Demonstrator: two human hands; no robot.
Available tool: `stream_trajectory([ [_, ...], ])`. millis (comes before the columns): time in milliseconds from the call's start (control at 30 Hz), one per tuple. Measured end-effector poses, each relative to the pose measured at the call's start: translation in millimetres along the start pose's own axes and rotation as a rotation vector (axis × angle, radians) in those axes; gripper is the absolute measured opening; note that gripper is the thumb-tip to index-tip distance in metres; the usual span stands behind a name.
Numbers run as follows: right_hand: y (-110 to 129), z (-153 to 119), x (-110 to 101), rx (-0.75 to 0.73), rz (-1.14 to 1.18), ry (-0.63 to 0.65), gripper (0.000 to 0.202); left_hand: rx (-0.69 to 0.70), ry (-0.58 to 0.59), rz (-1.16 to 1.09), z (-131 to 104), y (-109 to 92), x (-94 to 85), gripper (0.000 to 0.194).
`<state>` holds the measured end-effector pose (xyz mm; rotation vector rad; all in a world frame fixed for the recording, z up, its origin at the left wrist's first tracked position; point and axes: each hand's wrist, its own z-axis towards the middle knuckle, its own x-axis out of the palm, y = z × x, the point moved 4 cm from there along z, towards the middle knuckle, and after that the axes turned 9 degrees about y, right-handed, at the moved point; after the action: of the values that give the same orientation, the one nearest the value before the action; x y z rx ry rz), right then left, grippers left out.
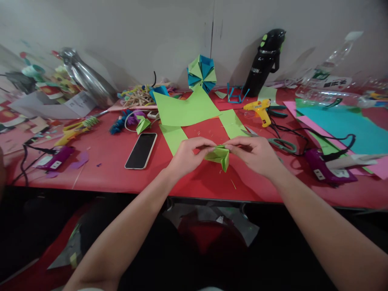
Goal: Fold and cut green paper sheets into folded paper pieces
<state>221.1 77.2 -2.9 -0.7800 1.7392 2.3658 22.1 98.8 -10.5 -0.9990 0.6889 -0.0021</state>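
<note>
Between both hands, just above the red tabletop, is a small folded piece of green paper. My left hand pinches its left end, and my right hand grips its upper right edge with thumb and fingers. One pointed flap of the fold hangs down in the middle. Behind it lies a larger green sheet with a cut-out edge, on top of other green strips. Scissors with grey-green handles rest beyond my right hand, partly hidden by it. A phone lies left of my left hand.
A blue-and-green folded paper ball leans on the wall beside a black bottle. Right are a yellow glue gun, black cables, a purple power strip and coloured sheets. Left are another power strip and a silver flask.
</note>
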Motion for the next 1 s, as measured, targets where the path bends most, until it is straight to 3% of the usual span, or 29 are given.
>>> stream_trajectory([
  [233, -2, -2, 4, 0.054, 0.123, -0.056, 0.029, 0.058, -0.195, 0.039, -3, -3, -8.6, 0.013],
  [333, -5, -3, 7, 0.029, 0.131, -0.053, 0.025, 0.079, -0.231, 0.000, -4, -2, -8.1, 0.013],
  [567, -1, -7, 7, 0.019, 0.085, -0.175, 0.013, 0.163, -0.116, -0.065, -5, -7, -1.0, 0.021],
  [700, 4, -9, 10, 0.019, 0.101, -0.192, 0.013, 0.175, -0.146, -0.071, -5, -12, -1.4, 0.017],
  [833, 8, -10, 14, 0.008, 0.096, -0.227, 0.012, 0.138, -0.167, -0.078, -5, -14, 0.8, 0.012],
  [1000, 10, -10, 19, -0.007, 0.139, -0.204, 0.012, 0.022, -0.110, -0.231, -6, -10, 7.8, 0.008],
])
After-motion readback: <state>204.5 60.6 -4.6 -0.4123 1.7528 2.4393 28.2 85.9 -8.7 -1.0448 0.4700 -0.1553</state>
